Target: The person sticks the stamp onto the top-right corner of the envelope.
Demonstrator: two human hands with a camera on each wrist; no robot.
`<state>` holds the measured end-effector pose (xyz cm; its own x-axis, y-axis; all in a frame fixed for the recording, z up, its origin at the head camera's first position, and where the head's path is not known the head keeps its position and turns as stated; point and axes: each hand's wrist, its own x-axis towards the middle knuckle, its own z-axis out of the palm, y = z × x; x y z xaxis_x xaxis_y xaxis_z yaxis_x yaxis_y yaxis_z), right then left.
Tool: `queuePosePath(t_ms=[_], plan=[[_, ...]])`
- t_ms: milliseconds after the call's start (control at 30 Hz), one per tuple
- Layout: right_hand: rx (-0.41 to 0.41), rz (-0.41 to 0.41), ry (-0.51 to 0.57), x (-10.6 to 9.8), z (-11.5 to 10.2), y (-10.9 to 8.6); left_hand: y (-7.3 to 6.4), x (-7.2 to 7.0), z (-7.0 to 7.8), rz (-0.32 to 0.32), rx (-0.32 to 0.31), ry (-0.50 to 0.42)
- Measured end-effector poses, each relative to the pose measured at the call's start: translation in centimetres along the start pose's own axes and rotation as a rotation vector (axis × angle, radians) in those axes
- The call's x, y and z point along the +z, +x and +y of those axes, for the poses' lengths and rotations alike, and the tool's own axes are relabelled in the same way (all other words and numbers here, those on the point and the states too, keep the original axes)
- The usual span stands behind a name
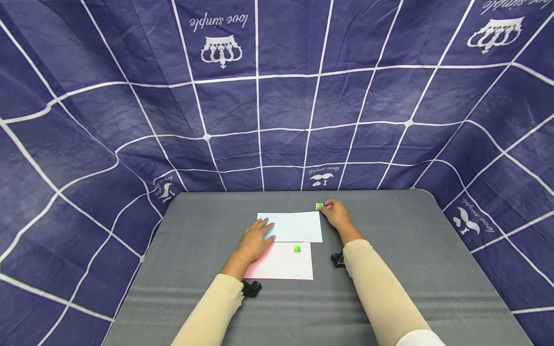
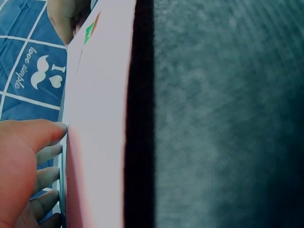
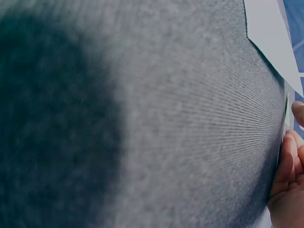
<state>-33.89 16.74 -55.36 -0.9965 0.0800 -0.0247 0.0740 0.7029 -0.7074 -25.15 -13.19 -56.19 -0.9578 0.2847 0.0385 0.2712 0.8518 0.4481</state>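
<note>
A pale blue envelope lies on the grey table, its lower edge over a pink-and-white envelope that bears a green stamp. My left hand rests with spread fingers on the left end of the blue envelope. In the left wrist view the fingers of the left hand show beside the pink envelope. Just beyond the blue envelope's far right corner, my right hand pinches a small green stamp by its right side. That stamp is mostly edge-on in the right wrist view.
Blue cloth with white grid lines hangs behind the table and at both sides. Grey tabletop extends left and right of the envelopes. A black wrist camera sits by the left wrist, another black camera by the right.
</note>
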Motion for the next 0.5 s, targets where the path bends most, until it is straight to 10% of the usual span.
queuePosePath(t_ms=[500], plan=[[0.023,-0.005,0.032,0.19,0.33,0.45,0.02,0.09,0.36,0.001,-0.012,0.023]])
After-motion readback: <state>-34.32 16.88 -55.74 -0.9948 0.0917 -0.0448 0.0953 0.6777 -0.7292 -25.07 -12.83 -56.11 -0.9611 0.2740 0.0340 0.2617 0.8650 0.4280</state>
